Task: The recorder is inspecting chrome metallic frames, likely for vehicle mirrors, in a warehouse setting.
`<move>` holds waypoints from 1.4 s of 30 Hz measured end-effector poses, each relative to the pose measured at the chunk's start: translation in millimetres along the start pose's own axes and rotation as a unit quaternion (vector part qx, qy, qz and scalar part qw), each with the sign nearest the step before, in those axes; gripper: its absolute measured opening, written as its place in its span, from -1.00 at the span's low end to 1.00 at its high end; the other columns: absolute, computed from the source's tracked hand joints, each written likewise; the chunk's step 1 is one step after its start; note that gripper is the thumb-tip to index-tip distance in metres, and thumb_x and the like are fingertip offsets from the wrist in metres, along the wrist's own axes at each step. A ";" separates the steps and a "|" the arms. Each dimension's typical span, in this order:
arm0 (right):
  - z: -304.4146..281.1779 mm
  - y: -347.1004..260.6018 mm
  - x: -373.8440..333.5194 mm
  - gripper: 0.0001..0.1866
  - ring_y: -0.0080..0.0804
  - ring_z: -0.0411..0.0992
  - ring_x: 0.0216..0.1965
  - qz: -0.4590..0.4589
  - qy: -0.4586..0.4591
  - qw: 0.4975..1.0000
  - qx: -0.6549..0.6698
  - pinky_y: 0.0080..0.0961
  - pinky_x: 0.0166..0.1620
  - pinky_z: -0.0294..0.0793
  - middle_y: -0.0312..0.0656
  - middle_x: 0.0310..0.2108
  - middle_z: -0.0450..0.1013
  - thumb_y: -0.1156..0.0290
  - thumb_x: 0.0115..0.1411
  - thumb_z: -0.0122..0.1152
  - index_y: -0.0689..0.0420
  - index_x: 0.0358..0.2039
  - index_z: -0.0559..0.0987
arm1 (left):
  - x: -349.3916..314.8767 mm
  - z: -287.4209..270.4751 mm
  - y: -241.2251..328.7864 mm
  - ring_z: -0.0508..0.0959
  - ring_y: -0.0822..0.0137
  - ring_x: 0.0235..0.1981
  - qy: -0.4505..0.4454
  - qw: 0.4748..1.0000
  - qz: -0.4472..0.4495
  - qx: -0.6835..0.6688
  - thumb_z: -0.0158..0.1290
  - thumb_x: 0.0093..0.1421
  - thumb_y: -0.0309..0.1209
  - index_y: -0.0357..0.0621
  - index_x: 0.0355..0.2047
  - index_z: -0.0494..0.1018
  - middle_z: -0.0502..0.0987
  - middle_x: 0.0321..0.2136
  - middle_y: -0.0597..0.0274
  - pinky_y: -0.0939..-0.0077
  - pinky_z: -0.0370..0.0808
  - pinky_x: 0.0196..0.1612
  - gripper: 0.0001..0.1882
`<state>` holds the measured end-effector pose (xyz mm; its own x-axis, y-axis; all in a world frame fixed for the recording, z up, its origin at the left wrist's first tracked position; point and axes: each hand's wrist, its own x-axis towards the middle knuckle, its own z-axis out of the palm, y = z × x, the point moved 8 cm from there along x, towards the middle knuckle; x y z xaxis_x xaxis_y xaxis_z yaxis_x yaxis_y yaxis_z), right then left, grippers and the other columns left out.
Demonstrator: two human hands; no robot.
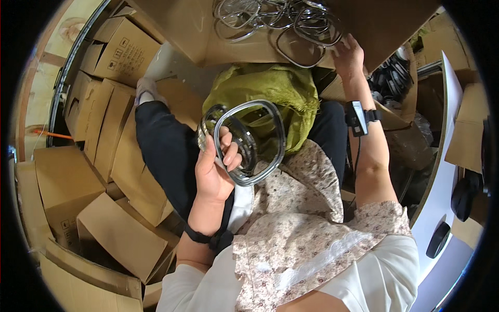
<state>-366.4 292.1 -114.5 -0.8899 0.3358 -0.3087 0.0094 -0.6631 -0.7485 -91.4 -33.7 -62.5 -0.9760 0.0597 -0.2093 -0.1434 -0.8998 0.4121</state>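
My left hand (pixel 218 158) is closed around several rounded-square rings (pixel 282 136) with shiny silver and dark rims. They are held loosely stacked above my lap, their openings facing up and to the side. My right hand (pixel 349 54) reaches over the near side of a large cardboard box (pixel 182 26) at the top. Its fingers are apart, beside a tangle of shiny silver rings (pixel 317 28) lying in that box. I cannot see a ring gripped there. An olive-green woven sack (pixel 260 86) lies between my knees, just beyond the held rings.
Cardboard boxes (pixel 70 179) crowd the left side, several with flaps up. At the right stands a box of black parts (pixel 391 80), beside a white panel (pixel 436 171) with a black oval piece (pixel 438 239) on it. A flowered apron (pixel 306 244) covers my lap.
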 end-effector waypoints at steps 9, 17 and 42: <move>19.6 55.8 -183.3 -0.55 -0.65 0.27 -0.37 0.032 -0.332 0.890 -0.311 -0.69 -0.31 0.22 -0.39 -0.31 0.47 0.05 0.37 -0.14 0.14 -0.15 0.57 | 2.2 11.7 2.9 0.24 0.56 -0.54 -0.019 0.995 -0.030 -0.096 -0.17 0.40 -0.17 -0.26 -0.09 0.32 0.27 -0.38 0.34 0.69 0.25 -0.49 -0.64; 17.2 56.2 -240.9 -0.48 -0.59 0.36 -0.42 0.206 -0.328 0.889 -0.246 -0.65 -0.37 0.32 -0.29 -0.48 0.44 -0.10 0.34 -0.10 0.13 -0.40 0.52 | -19.2 44.2 -0.1 0.40 0.48 -0.46 -0.126 0.869 0.110 0.465 0.16 0.20 -0.26 -0.32 -0.20 0.51 0.45 -0.36 0.22 0.60 0.33 -0.40 -0.67; -4.2 41.6 -258.0 -0.78 -0.77 -0.03 -0.66 0.231 -0.328 0.913 0.076 -0.82 -0.61 -0.06 -0.42 -0.56 0.28 0.21 0.34 0.00 0.10 -0.18 0.42 | -6.5 18.4 10.0 0.33 0.69 -0.58 0.071 0.947 0.094 0.299 0.00 0.33 -0.28 -0.26 -0.01 0.37 0.52 -0.26 0.24 0.79 0.20 -0.59 -0.66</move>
<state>-134.5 180.7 -68.4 -0.8893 -0.4425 -0.1158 0.4335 -0.7346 -0.5219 -89.5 -35.1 -40.6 -0.9679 -0.1737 -0.1816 -0.0776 -0.4806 0.8735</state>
